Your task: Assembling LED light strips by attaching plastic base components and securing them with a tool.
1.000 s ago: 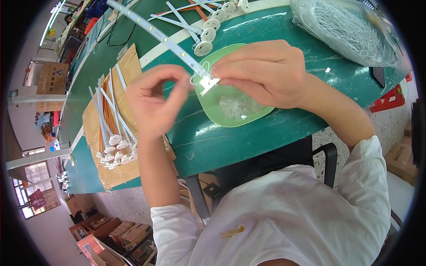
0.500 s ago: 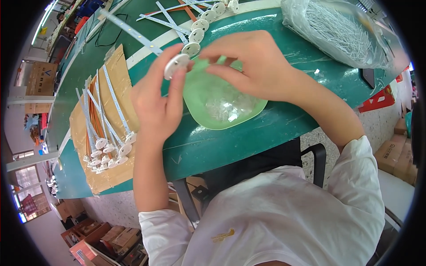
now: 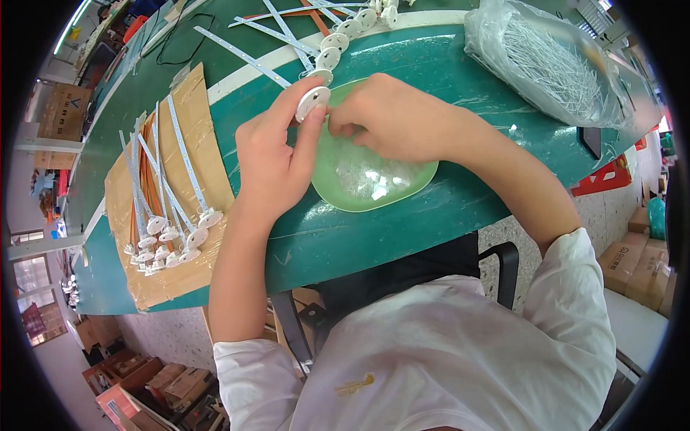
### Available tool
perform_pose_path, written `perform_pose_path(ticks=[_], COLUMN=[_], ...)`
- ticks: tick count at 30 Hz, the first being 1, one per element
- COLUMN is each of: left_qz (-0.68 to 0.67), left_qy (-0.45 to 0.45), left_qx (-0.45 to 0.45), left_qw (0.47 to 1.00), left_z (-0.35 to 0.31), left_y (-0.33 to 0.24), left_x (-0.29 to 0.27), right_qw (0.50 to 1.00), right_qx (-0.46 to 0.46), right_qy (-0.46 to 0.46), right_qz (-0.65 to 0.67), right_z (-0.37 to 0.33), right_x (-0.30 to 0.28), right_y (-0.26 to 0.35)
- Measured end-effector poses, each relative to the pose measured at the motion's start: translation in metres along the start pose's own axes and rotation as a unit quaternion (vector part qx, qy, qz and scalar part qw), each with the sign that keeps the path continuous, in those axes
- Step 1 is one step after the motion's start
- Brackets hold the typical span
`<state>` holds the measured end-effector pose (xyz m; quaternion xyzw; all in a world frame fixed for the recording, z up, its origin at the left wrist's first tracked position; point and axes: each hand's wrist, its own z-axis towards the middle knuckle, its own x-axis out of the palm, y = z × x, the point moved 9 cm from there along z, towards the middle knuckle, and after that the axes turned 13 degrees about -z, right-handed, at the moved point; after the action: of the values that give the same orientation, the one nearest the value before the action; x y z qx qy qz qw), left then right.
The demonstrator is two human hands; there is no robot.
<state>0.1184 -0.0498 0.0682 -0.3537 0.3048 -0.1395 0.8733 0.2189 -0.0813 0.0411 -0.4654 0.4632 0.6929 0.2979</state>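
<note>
My left hand (image 3: 272, 154) is closed around a white round disc (image 3: 312, 105) with a pale LED strip (image 3: 241, 55) running from it toward the far left. Thumb and fingers pinch the disc by its edge. Just right of the disc, my right hand (image 3: 402, 118) has its fingers bent together, their tips close to the disc's edge. Whatever may be between those tips is too small to make out. Below the right hand stands a green bowl (image 3: 332, 195), holding small clear plastic pieces (image 3: 374, 179).
Several LED strips with white discs (image 3: 172, 241) lie on a cardboard sheet (image 3: 122, 190) at the left. More discs (image 3: 334, 50) line up at the back. A clear bag of thin white pieces (image 3: 546, 65) lies at the far right, beside a dark phone-like object (image 3: 591, 141).
Both hands have come closer together. The disc and strip have shifted right, and my right fingers have curled in toward the disc's edge.
</note>
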Motion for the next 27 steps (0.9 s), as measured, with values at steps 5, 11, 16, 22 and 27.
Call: perform_pose_path(ticks=[5,11,16,22,27], left_qz=[-0.046,-0.139,-0.06,-0.001,0.002], left_qy=[-0.01,-0.01,-0.008,-0.015,-0.021], left_qx=[-0.044,0.017,0.084,0.12,0.098], left_qw=[0.998,0.99,0.995,0.993,0.995], left_z=[0.0,-0.004,-0.01,-0.006,-0.007], left_y=[0.007,-0.016,-0.038,-0.047,-0.047], left_x=[-0.002,-0.001,0.002,0.004,0.001], right_qw=[0.999,0.936,0.915,0.914,0.931], right_qx=[-0.023,0.035,0.054,0.033,-0.007], right_qy=[-0.027,-0.305,-0.317,-0.334,-0.354], right_qz=[-0.011,0.175,0.244,0.225,0.089], right_z=[-0.004,-0.042,-0.046,-0.048,-0.048], right_x=[-0.008,-0.067,-0.063,-0.069,-0.076], right_y=[0.004,0.009,0.013,0.015,0.031])
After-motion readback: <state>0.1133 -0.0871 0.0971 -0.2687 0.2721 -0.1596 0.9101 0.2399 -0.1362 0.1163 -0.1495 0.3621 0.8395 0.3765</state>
